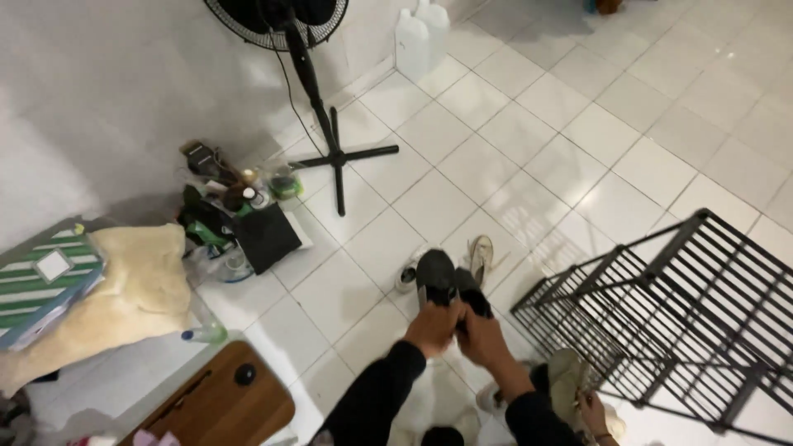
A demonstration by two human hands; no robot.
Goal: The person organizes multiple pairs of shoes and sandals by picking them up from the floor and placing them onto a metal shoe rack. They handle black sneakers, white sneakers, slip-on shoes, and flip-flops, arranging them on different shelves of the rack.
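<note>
Left hand (431,328): grip closed on dark shoe (435,277), sole up | right hand (481,337): grip closed on second dark shoe (472,292) | pair held together above floor (529,140), likely for carrying | pale shoes (480,254) just behind | black rack (677,306) to the right.

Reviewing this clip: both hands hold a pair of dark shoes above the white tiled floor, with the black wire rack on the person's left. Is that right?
Not quite. The head view shows the black wire rack on the person's right, not the left. The rest holds: the left hand and right hand hold the dark shoes above the white tiled floor.
</note>
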